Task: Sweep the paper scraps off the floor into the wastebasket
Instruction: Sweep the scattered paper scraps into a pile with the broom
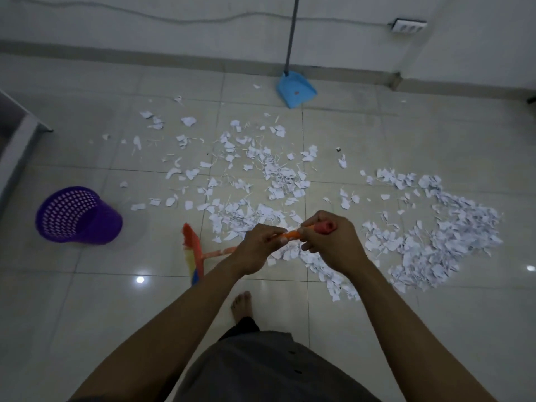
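Many scraps [278,181] btwn broom [193,250], dustpan [295,89]

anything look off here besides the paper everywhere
The purple wastebasket, left of the broom, seems tipped over or upside down: its mesh wall faces up and no open mouth shows, so scraps could not go in yet.
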